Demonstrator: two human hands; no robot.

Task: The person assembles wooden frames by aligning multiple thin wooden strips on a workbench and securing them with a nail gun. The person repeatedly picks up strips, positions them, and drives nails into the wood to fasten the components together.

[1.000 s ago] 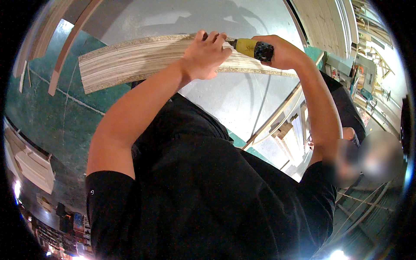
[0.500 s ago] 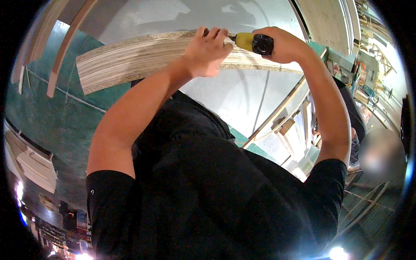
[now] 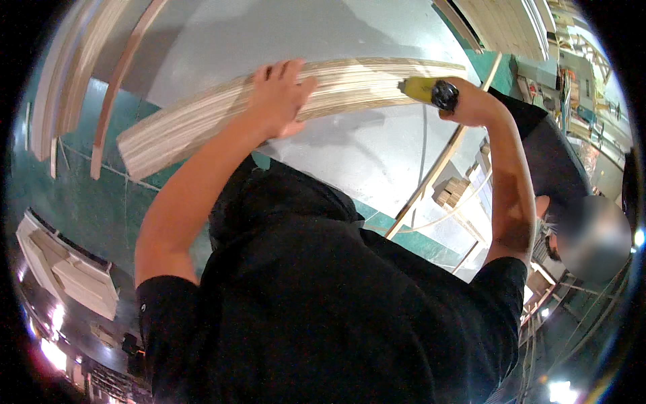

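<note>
A long bundle of thin pale wood strips (image 3: 192,121), or layered board edges, lies across a light grey surface (image 3: 360,138). My left hand (image 3: 277,101) rests on the bundle near its middle, fingers spread and nothing held. At the bundle's right end, my right hand (image 3: 472,104) is wrapped around a yellow and black power drill (image 3: 422,89). The drill's nose points left, over the strips and apart from my left hand. My palm hides its handle, and the tip is too small to make out.
Long wooden boards (image 3: 121,87) lean at the far left. Stacked planks (image 3: 501,27) lie at the far right. A narrow wood strip (image 3: 431,182) runs beside the grey surface. Another person (image 3: 558,151) in dark clothing is at the right. A pale panelled piece (image 3: 70,266) lies at left.
My right hand has drawn the drill to the right, away from my left hand. My left hand has slid left along the bundle, its fingers spread flatter.
</note>
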